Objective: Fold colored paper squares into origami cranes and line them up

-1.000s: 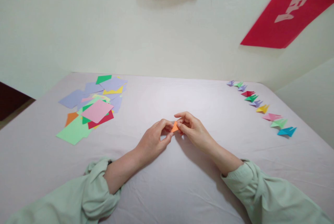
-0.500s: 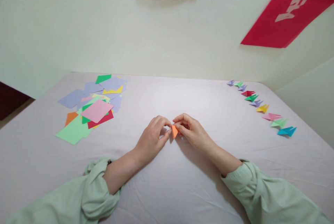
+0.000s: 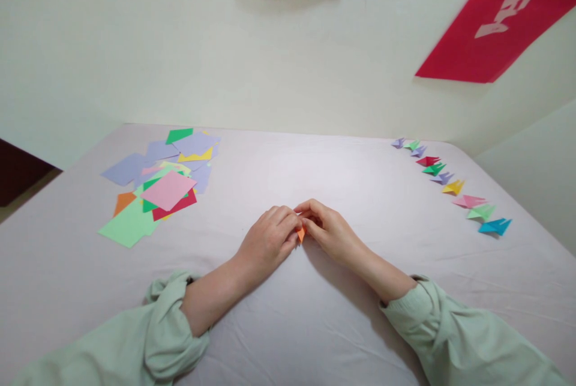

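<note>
Between my fingertips, near the middle of the table, is a small folded orange paper [image 3: 301, 236]; only its lower point shows, the rest being covered by fingers. My left hand [image 3: 270, 236] pinches it from the left, its fingers bent over the paper. From the right, my right hand [image 3: 330, 230] grips it too, thumb and curled index finger meeting at its upper edge. The two hands touch or nearly touch at the fingertips.
A loose pile of coloured paper pieces, topped by a pink sheet [image 3: 169, 190], lies on the left. Along the right side runs a slanting row of several folded paper figures, the nearest a blue one [image 3: 495, 227]. The cloth-covered table [image 3: 288, 326] meets a wall behind.
My left hand has shifted slightly right, and its fingers have closed further over the orange paper. Less of the paper shows now. My right hand has barely moved.
</note>
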The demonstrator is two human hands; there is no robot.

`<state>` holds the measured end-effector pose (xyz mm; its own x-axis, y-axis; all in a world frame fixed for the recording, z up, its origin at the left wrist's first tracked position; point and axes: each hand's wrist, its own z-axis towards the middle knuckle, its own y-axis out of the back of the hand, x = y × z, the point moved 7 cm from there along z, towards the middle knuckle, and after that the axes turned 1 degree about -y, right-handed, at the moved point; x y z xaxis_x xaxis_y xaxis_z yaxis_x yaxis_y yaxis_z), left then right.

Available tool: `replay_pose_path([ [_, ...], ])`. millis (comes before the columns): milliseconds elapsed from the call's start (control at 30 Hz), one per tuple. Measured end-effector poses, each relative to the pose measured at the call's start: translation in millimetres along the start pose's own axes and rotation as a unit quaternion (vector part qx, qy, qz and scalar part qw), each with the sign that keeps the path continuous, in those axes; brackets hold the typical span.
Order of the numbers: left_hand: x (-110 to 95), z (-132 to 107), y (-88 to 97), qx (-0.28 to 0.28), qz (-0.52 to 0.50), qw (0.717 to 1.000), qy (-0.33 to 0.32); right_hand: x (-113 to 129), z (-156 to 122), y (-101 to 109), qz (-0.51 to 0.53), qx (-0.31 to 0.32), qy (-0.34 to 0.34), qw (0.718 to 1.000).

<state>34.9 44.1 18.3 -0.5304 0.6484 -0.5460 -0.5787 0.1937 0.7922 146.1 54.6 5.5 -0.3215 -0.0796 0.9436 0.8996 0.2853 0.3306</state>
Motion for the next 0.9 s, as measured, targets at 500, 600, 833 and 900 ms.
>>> replay_pose_path([
  [500,15,-2,-2.7,-0.011,-0.026,0.997,0.066,2,-13,2,-0.249,0.021,0.055,0.967],
  [600,18,-3,-3.0,-0.011,-0.033,0.996,0.077,-1,-11,2,-0.254,0.011,0.042,0.966],
  [833,21,-2,-3.3,-0.005,-0.053,0.994,0.1,-4,-10,3,-0.268,-0.005,0.028,0.963],
  [900,21,-1,-3.1,-0.005,-0.054,0.993,0.101,-3,-10,2,-0.273,-0.007,0.025,0.962],
])
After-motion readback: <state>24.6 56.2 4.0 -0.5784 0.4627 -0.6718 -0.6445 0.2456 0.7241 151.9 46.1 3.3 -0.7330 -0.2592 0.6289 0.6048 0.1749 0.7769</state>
